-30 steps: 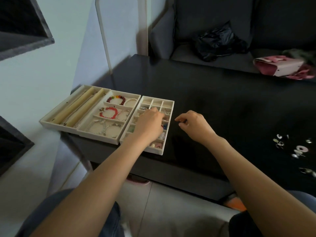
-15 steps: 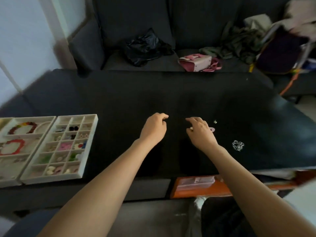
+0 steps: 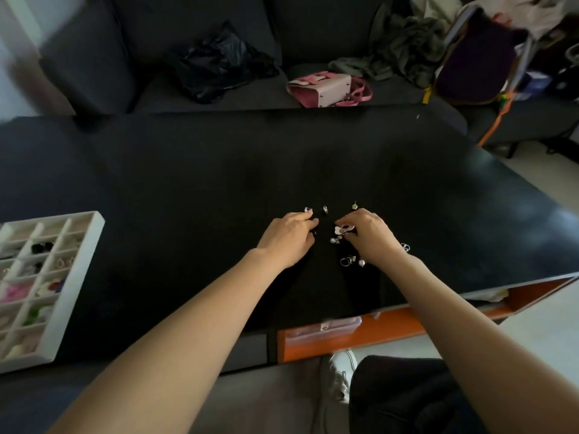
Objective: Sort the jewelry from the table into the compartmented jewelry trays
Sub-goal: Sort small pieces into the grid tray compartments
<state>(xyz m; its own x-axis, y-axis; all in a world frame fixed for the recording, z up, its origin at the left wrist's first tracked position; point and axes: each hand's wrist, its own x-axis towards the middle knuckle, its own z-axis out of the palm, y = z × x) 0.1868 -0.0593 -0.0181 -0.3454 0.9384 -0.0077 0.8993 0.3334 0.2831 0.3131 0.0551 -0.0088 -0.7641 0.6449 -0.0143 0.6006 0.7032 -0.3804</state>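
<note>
A dark grey fabric sofa [image 3: 200, 32] fills the far side of the room, carrying a crumpled black plastic bag [image 3: 219, 68], a pink and white handbag [image 3: 326, 89] and a heap of grey-green clothing [image 3: 401, 48]. In front of it stands the wide matte black bench [image 3: 188, 170], with an orange shelf [image 3: 360, 339] under its near right edge. At the bench's left edge sits a white compartmented jewelry tray [image 3: 80, 277], its long axis running from near to far, its small cells holding coloured pieces. Near the bench's middle lies a scatter of small silver and pearl jewelry [image 3: 346, 261]. The left hand [image 3: 286, 239] curls its fingertips down among the pieces; whether its grip holds one I cannot tell. The right hand [image 3: 368, 234] pinches a pale pink flower-shaped piece [image 3: 343, 228].
</note>
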